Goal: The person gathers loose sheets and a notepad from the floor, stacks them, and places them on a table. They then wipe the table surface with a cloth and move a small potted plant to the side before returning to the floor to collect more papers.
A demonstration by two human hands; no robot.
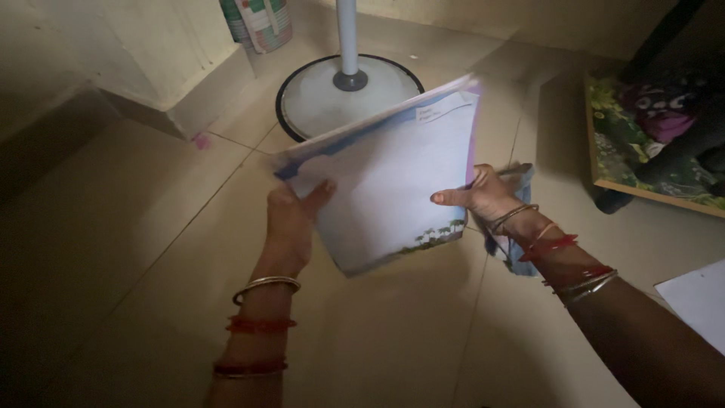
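Note:
I hold a thin stack of white papers or a booklet (393, 177) above the tiled floor, tilted with its top edge away from me. A small landscape picture runs along its lower edge. My left hand (291, 219) grips its left edge, thumb on the front. On the opposite side, my right hand (483, 198) clasps the right edge and also pins a blue-grey cloth (521, 219) that hangs behind the wrist. Both wrists wear metal and red bangles.
A pedestal fan's round base (302, 94) and white pole (347, 38) stand just beyond the papers. A low wall step (189, 91) lies to the left, a floral-covered low table or cot (649, 151) to the right, and a white sheet (698, 298) on the floor at right.

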